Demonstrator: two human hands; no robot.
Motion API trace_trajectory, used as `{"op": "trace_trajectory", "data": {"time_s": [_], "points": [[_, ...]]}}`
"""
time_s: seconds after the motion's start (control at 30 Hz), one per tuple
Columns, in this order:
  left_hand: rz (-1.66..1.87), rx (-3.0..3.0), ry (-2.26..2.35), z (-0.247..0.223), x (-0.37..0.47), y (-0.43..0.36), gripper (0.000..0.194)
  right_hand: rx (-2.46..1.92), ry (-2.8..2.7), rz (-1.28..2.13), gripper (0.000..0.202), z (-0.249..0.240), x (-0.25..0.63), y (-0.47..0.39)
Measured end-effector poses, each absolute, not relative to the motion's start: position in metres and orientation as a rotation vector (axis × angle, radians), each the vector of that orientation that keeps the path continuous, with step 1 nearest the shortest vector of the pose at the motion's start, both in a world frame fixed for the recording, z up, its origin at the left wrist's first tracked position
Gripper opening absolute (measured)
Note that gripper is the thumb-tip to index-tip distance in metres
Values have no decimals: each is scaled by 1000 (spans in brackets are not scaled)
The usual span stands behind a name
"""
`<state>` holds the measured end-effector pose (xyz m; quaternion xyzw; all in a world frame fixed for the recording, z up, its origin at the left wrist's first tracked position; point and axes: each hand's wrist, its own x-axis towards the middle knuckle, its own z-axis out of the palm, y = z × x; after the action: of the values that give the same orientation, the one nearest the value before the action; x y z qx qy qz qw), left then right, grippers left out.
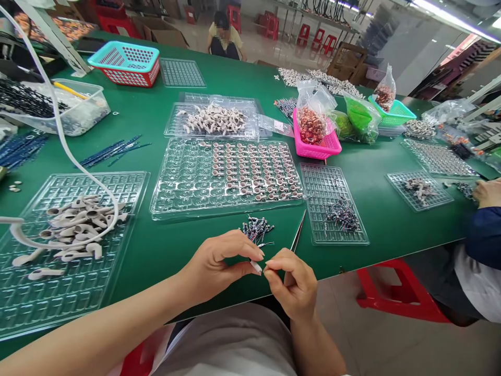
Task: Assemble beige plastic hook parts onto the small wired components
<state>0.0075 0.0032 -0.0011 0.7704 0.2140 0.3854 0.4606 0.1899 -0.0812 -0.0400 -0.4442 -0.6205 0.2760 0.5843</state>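
Observation:
My left hand pinches a small white earphone shell between thumb and fingertips, above the table's front edge. Close beside it, my right hand has thumb and forefinger pressed together at the shell's end; whatever sits between those tips is too small to make out. A pair of tweezers is tucked in the right hand, tips pointing away from me. Just beyond my hands lies a pile of small wired parts. Behind that, a clear blister tray is partly filled with rows of earphone shells.
Loose grey shells lie on a left tray, crossed by a white cable. More shells are heaped behind. Right are a tray of wired parts and a pink basket. A co-worker's hand shows at far right.

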Motion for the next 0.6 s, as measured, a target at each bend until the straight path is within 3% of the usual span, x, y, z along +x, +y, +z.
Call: {"op": "trace_trajectory", "data": {"time_s": [0.6], "points": [[970,1952,490,-9,8,2,21,-1025,-1457,663,33,-41,190,-82]]}}
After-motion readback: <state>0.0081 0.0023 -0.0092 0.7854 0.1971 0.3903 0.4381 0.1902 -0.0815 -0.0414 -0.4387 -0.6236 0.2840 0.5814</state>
